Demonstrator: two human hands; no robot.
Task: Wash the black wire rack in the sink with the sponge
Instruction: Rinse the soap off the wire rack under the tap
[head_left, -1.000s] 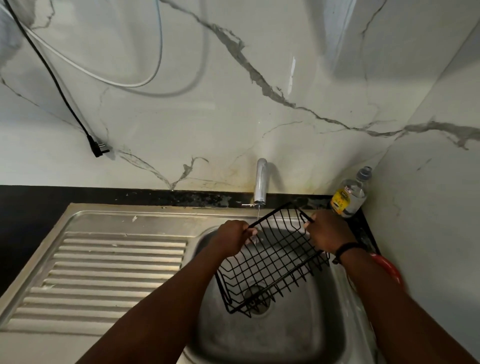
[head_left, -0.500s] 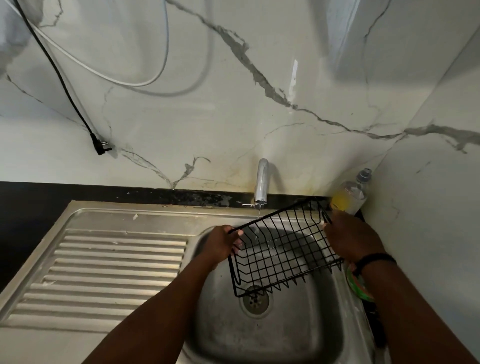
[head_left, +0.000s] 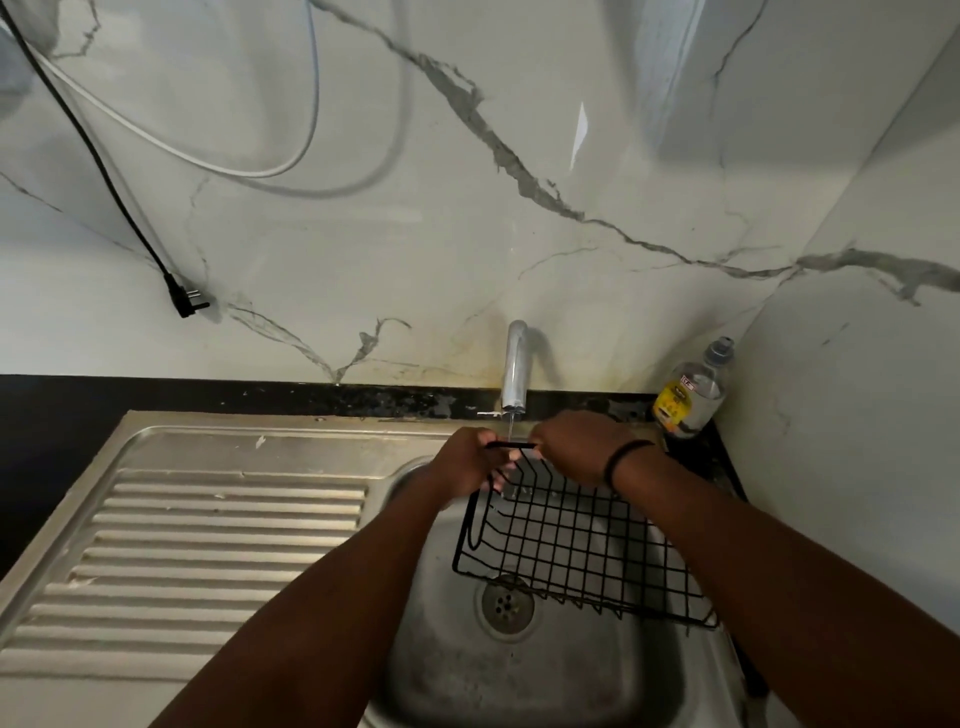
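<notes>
Sink (head_left: 519, 691): a steel basin with a round drain (head_left: 507, 603) under the rack's near edge; a ribbed draining board (head_left: 208, 561) lies to its left.
Black wire rack (head_left: 576, 540): held tilted over the basin, its near edge low above the drain and its far rim raised under the tap.
Left hand (head_left: 467, 462): fingers curled round the rack's far rim bar, left of the water stream.
Right hand (head_left: 576, 447): closed on the same rim bar just to the right (a dark band sits at the wrist); the rack hangs down and toward the viewer from both grips.
Tap (head_left: 514, 369): a thin stream falls onto the rim between the hands.
Bottle (head_left: 691, 389): stands in the far right corner, against the marble wall.
</notes>
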